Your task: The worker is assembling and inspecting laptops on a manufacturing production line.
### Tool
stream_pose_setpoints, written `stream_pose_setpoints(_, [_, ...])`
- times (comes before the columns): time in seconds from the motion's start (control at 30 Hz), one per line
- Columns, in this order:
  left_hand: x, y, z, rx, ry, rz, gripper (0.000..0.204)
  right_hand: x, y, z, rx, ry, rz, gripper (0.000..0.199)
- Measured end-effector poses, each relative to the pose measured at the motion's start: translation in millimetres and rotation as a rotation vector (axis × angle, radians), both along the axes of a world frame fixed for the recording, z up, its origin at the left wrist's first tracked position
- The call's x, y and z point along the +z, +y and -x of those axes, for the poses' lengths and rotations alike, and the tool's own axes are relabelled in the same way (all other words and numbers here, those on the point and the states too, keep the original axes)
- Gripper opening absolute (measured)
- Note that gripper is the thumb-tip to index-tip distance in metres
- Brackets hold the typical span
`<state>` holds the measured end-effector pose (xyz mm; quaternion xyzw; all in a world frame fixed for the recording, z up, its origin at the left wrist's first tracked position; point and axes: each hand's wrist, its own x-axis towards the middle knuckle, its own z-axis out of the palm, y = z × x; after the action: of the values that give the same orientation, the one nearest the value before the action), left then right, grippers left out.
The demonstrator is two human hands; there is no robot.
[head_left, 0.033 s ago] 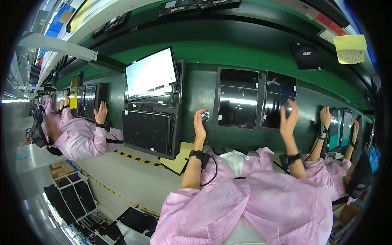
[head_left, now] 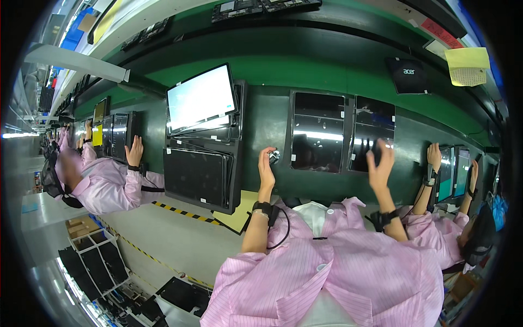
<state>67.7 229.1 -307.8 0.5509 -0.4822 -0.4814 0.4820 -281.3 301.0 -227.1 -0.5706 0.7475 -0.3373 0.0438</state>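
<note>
My left hand (head_left: 266,166) is raised over the dark green work belt (head_left: 261,117) and pinches a small round silvery object (head_left: 274,157) at its fingertips. Just right of it lie two dark glossy screen panels, one (head_left: 317,133) beside the other (head_left: 364,122). My right hand (head_left: 381,163) is lifted with fingers apart against the lower edge of the right panel; it is blurred. Both wrists carry black straps, and both sleeves are pink.
A lit white monitor (head_left: 200,98) stands over a stack of dark panels (head_left: 196,174) to the left. A yellow sheet (head_left: 242,212) lies by my left elbow. Co-workers in pink work at left (head_left: 103,182) and right (head_left: 438,234). A rack of dark panels (head_left: 92,261) sits lower left.
</note>
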Motion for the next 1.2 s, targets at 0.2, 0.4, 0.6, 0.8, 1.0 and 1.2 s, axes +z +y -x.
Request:
stream_pose_setpoints(0.2, [5, 2, -1, -0.026, -0.072, 0.015, 0.032, -21, 34, -45, 0.247, 0.323, -0.398, 0.087])
stream_pose_setpoints(0.4, [14, 4, -1, -0.002, -0.063, -0.042, 0.03, -38, -24, -41, 0.235, 0.376, -0.31, 0.076])
stream_pose_setpoints(0.6, [22, 0, 7, 0.013, -0.038, -0.072, 0.031, -28, -158, -32, 0.261, 0.411, -0.138, 0.072])
stream_pose_setpoints(0.8, [29, 3, 13, 0.076, -0.073, -0.044, 0.037, -56, -275, -38, 0.206, 0.507, -0.062, 0.071])
stream_pose_setpoints(1.0, [22, 17, 7, 0.191, 0.007, -0.052, 0.033, -41, -290, -62, 0.252, 0.638, -0.057, 0.071])
stream_pose_setpoints(1.2, [68, 69, -22, 0.177, -0.234, 0.142, 0.025, -57, -282, -23, 0.426, 0.585, 0.284, 0.053])
